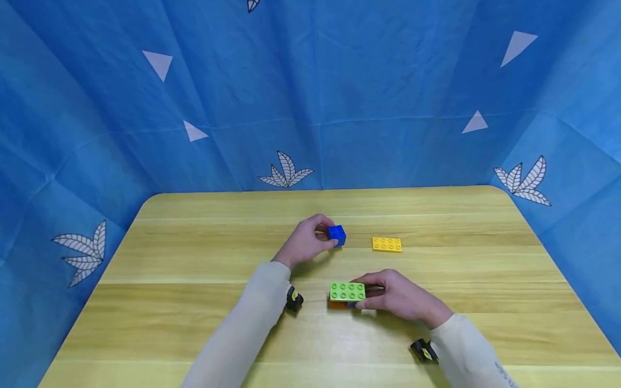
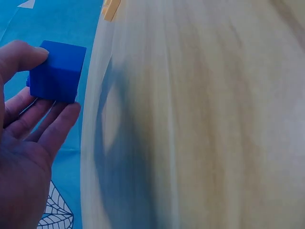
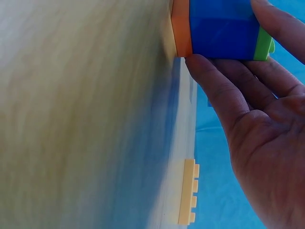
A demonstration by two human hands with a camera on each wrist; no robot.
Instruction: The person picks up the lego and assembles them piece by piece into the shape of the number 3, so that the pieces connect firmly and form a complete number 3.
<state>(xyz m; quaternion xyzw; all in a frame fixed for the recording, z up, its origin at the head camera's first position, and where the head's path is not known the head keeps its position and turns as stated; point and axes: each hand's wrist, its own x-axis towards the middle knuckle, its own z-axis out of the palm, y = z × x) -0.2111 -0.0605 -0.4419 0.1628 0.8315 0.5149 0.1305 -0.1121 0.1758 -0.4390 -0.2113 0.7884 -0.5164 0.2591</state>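
My left hand (image 1: 308, 240) pinches a blue toy building block (image 1: 337, 235) between thumb and fingers. In the left wrist view, the blue block (image 2: 58, 71) appears held off the table, with a shadow on the wood. Nearer the front, my right hand (image 1: 400, 296) grips a stack of building blocks (image 1: 347, 291) from its right side. The right wrist view shows its layers: a thin orange block (image 3: 181, 28), a blue middle (image 3: 223, 36) and a thin green block (image 3: 263, 45). The green studs face up in the head view.
A flat yellow block (image 1: 386, 244) with studs lies on the wooden table (image 1: 194, 253), right of the blue block and behind the stack. A blue curtain (image 1: 359, 97) with white triangles and leaves surrounds the table's back and sides.
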